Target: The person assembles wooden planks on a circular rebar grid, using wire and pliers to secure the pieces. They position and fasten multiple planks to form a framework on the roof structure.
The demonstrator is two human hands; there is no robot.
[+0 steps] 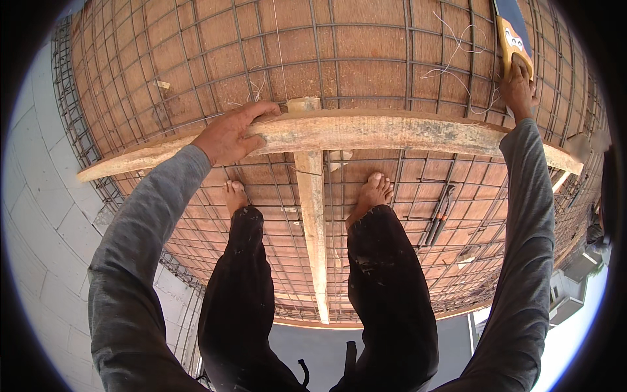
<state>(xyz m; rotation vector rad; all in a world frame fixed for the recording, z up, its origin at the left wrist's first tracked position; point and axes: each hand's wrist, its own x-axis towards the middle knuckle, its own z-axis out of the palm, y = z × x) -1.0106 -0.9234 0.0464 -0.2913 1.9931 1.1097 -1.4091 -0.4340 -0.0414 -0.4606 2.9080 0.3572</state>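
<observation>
A long pale wooden beam (pixel 379 130) runs left to right in front of me. Its left part is gripped by my left hand (pixel 232 134), thumb on the near face and fingers over the top edge. Beyond the beam's right part, my right hand (pixel 519 88) is closed round the yellow-brown handle of a handsaw (pixel 513 39). The saw's dark blue blade points away from me and is cut off by the picture's upper edge. A second wooden length (pixel 310 215) meets the beam near its middle and extends toward me between my bare feet.
A grid of steel rebar (pixel 366 52) covers the brown plywood deck (pixel 176 39). Pincers with dark and orange handles (pixel 439 215) lie right of my right foot. Loose thin string (pixel 450 62) lies near the saw. A pale block wall (pixel 42 215) borders the left.
</observation>
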